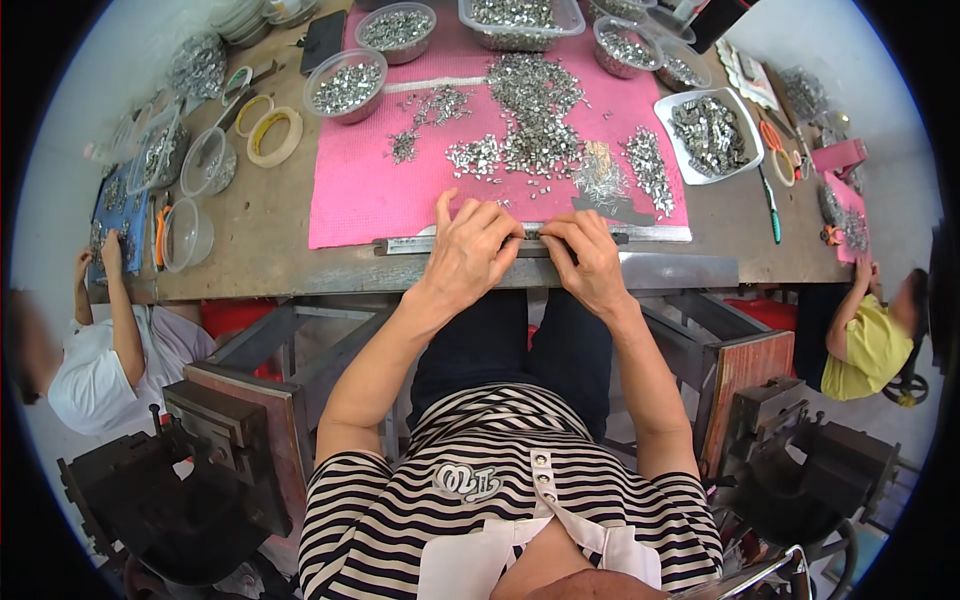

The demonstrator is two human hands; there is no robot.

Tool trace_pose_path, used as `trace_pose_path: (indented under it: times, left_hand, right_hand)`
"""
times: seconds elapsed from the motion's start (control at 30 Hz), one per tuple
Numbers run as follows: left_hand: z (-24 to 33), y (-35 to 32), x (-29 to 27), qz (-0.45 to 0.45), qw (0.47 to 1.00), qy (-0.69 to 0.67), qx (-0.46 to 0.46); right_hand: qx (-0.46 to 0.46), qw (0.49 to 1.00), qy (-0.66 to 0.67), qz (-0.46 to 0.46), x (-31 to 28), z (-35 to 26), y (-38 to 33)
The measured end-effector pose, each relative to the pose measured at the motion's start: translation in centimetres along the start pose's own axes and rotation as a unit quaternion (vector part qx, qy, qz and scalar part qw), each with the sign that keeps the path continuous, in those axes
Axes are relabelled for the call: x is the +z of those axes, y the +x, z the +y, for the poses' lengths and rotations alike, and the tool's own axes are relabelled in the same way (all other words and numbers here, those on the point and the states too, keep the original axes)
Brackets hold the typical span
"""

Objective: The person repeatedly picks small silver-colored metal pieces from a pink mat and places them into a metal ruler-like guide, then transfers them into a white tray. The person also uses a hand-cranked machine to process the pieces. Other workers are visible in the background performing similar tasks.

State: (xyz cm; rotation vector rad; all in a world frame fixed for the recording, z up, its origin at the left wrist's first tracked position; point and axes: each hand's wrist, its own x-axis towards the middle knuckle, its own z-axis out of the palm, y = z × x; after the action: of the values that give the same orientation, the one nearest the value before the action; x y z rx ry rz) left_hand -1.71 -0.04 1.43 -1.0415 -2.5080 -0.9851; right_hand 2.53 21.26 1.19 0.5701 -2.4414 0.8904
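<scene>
A long narrow metal bar (pixel 402 246) lies along the near edge of the pink mat (pixel 345 195). Over its middle, my left hand (pixel 468 245) presses thumb and fingertips together, its index finger lifted away. Close on its right, my right hand (pixel 590 260) is bent in a pinch at the same bar. Whatever small piece lies between the fingertips is hidden. Just beyond my hands, small silvery metal pieces (pixel 540 145) are heaped on the mat. A cluster of thin metal bits (pixel 600 178) lies near a dark flat strip (pixel 625 212) beyond my right hand.
Clear tubs (pixel 346 92) of metal parts line the back. A white dish (pixel 745 165) of darker pieces stands right, near a green toothbrush-like tool (pixel 771 205) and orange-handled scissors (pixel 770 137). Tape rolls (pixel 274 137) lie left. Co-workers sit at left (pixel 100 370) and right (pixel 868 345).
</scene>
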Motion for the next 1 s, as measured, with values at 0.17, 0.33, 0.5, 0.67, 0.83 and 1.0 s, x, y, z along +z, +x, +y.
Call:
trace_pose_path:
  times: [0.17,0.33,0.5,0.67,0.83,1.0]
  left_hand:
    - [0.3,-0.3,0.2,0.015,1.000,-0.019,-0.019]
    - [0.4,-0.6,1.4,0.050,0.999,-0.007,-0.005]
    - [0.8,-0.4,1.5,0.057,0.998,0.002,-0.011]
    - [0.8,-0.3,1.6,0.057,0.998,0.013,-0.005]
    - [1.1,-0.3,1.4,0.044,0.999,-0.003,-0.022]
    - [0.4,-0.7,1.4,0.062,0.993,-0.094,-0.043]
  right_hand:
    - [0.002,1.000,0.002,0.008,0.1,0.2,-0.3]
    - [-0.005,1.000,-0.003,0.013,0.5,-0.3,-0.2]
    - [-0.002,1.000,-0.005,0.018,0.5,0.0,-0.3]
    - [-0.002,1.000,-0.004,0.019,0.4,-0.1,-0.4]
    - [-0.004,1.000,-0.004,0.016,0.4,-0.1,-0.5]
    - [-0.016,1.000,-0.016,-0.007,0.4,-0.5,0.0]
